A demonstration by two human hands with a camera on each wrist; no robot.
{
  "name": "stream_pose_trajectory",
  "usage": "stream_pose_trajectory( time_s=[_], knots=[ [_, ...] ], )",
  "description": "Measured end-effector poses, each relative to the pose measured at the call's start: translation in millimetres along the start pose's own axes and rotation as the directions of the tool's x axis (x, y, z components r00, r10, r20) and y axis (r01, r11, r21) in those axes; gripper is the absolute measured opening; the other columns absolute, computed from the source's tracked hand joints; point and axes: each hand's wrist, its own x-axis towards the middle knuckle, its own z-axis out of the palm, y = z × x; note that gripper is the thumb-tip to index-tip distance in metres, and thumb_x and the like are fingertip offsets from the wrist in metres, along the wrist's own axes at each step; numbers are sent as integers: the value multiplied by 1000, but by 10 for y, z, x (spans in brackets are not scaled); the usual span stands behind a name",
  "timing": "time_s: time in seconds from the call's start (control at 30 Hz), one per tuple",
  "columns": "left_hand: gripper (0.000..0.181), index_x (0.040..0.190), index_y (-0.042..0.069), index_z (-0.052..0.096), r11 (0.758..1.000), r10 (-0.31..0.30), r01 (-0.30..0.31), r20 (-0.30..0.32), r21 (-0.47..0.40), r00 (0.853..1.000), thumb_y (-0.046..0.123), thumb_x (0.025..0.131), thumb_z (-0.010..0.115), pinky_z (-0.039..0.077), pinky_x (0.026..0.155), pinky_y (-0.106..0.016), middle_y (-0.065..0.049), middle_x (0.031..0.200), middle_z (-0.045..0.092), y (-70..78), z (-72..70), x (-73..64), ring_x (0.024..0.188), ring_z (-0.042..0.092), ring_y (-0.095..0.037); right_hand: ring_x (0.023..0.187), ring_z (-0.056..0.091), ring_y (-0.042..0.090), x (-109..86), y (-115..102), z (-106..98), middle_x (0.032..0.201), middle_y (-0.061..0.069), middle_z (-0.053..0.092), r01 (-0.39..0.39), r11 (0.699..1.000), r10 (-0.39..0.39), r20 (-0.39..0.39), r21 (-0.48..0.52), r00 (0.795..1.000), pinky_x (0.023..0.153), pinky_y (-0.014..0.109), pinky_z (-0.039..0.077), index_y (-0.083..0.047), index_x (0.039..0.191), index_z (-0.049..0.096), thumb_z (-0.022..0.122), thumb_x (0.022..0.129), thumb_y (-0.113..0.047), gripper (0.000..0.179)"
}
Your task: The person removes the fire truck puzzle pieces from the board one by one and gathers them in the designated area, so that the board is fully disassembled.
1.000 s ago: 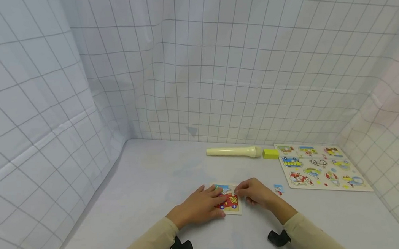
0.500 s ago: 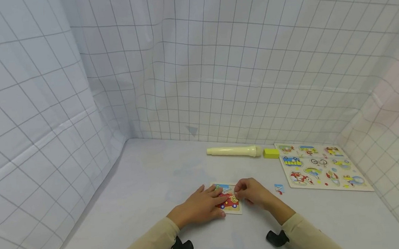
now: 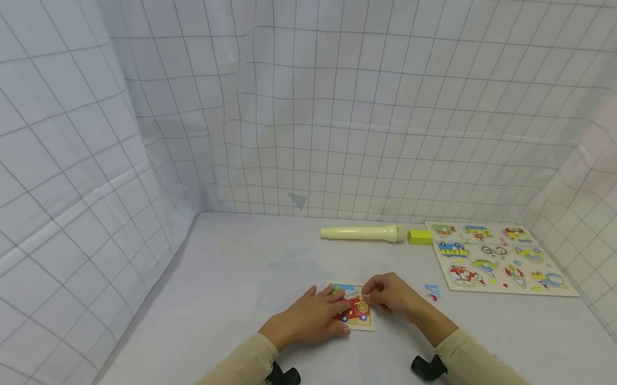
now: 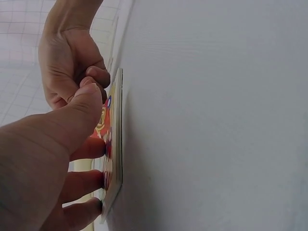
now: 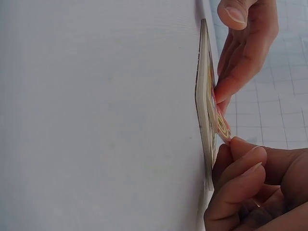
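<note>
A small square puzzle board [image 3: 368, 326] with a red vehicle picture lies flat on the table. My left hand [image 3: 311, 317] rests its outstretched fingertips on the left part of the board. In the right wrist view, my right hand [image 5: 260, 178] pinches a puzzle piece [image 5: 222, 129] with yellow rings between thumb and finger. That piece is tilted, its near edge raised above the board. My right hand [image 3: 391, 294] is at the board's right edge. To the right of this hand lies a loose blue puzzle piece [image 3: 432, 291] with white and red markings.
A large peg puzzle board [image 3: 495, 263] with several vehicle pictures lies at the right. Along the back are a cream microphone-shaped stick [image 3: 361, 233] and a yellow block [image 3: 419, 237]. Gridded white curtains [image 3: 335, 108] enclose the table at the back and sides.
My right hand has shifted very slightly at the board's right edge, still pinching the puzzle piece. My left hand stays on the board.
</note>
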Motion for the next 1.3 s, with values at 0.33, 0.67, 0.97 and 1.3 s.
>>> stream_pose_trajectory(
  time_s=[0.33,0.67,0.97,1.3],
  knots=[
    [61,152,30,50,1000,-14,14,11,-5,1000,61,99,54,25,119,-61,1,162,38,21,-18,-4,153,29,-28,59,48,12,-5,17,-15,82,2,60,-2,1000,2,4,24,1000,50,23,36,-1,102,69,69,97,-8,9],
    [60,153,31,50,1000,-19,19,27,-6,999,59,100,54,24,120,-61,0,163,36,9,-29,1,154,28,-28,58,47,12,-10,23,-23,82,2,61,15,999,-16,18,38,1000,51,23,38,-1,102,69,65,97,-6,8],
    [60,152,34,49,1000,-17,18,36,-8,999,61,99,52,23,119,-63,1,163,36,1,-7,21,154,27,-29,58,47,12,-22,43,-82,82,3,63,28,997,-28,8,76,1000,51,24,39,0,104,69,66,95,-7,12],
    [60,152,32,50,1000,-19,19,35,6,999,61,99,53,23,119,-63,0,164,36,16,-33,5,154,26,-29,59,47,13,-19,43,-95,85,3,65,22,997,-24,23,72,999,51,23,39,0,105,69,67,96,-9,14]
  ],
)
